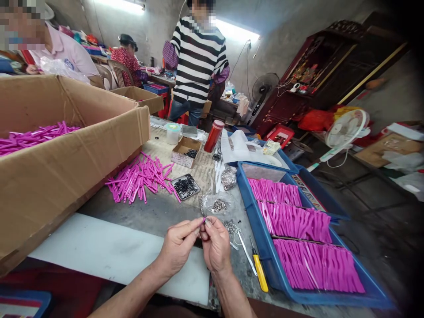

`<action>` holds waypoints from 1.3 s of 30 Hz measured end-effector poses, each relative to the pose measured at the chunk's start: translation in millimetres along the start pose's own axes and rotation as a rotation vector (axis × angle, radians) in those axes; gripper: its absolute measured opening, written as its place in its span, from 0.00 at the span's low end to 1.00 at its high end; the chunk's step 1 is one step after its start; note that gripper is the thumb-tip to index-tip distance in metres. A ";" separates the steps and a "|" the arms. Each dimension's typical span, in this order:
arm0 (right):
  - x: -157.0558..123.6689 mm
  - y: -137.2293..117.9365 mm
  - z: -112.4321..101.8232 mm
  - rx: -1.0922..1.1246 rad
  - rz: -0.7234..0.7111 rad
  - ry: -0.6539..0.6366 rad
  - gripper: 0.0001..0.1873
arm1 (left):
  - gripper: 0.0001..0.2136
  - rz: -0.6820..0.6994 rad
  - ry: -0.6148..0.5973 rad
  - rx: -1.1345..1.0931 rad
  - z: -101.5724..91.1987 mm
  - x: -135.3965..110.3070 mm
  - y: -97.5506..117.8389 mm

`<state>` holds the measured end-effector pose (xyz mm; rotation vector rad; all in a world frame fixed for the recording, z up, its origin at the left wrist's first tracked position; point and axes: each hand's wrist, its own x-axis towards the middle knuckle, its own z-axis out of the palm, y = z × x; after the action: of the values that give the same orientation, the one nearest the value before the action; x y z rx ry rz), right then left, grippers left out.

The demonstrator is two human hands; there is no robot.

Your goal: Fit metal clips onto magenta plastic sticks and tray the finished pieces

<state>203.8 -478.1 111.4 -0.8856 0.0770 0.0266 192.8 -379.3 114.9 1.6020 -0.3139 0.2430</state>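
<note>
My left hand (179, 245) and my right hand (216, 244) meet over the table's near edge, fingertips pinched together. Between them shows the tip of a small magenta plastic piece (204, 219); the fingers hide the rest. Just beyond my hands are a clear bag of small metal parts (218, 205) and loose metal bits (229, 226). A pile of slim magenta plastic pieces (139, 179) lies ahead to the left. Beside it, a shallow dish (198, 184) holds small black parts. To the right of my hands rest a yellow-handled screwdriver (260, 274) and a thin white tool (247, 254).
A large cardboard box (109, 132) with magenta pieces stands at left. At right, a blue crate (245, 194) holds rows of magenta pieces. A small carton (181, 159), a red cylinder (214, 136) and a lidded tub (172, 134) stand farther back. A person in stripes (199, 57) stands beyond.
</note>
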 end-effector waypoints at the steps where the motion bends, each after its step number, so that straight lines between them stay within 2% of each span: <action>1: 0.2 1.0 -1.1 -0.018 -0.026 -0.003 0.08 | 0.12 0.006 -0.006 -0.003 0.3 -0.3 0.4; 5: 0.6 6.1 -7.9 -0.124 -0.121 -0.009 0.10 | 0.12 -0.010 0.000 -0.010 1.4 -1.2 3.0; 9: 1.2 9.5 -14.1 -0.215 -0.150 0.010 0.07 | 0.12 -0.026 0.032 0.015 2.2 -0.8 4.6; 14: 2.4 6.5 -11.6 -0.167 -0.121 0.042 0.08 | 0.11 -0.040 0.031 0.025 2.6 -1.7 3.3; 19: 2.3 0.3 -2.7 -0.066 -0.031 0.055 0.10 | 0.12 -0.070 0.032 -0.006 4.3 -3.2 0.6; 27: 1.5 -3.2 0.5 0.054 0.057 -0.002 0.10 | 0.12 -0.094 0.035 -0.093 6.7 -3.9 -0.8; 39: 2.1 -5.7 2.3 -0.010 0.053 -0.007 0.12 | 0.12 -0.128 0.046 -0.143 8.3 -4.6 0.7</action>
<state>206.3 -479.9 117.0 -0.8929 0.0934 0.0797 188.0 -387.4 113.5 1.4672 -0.1877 0.1552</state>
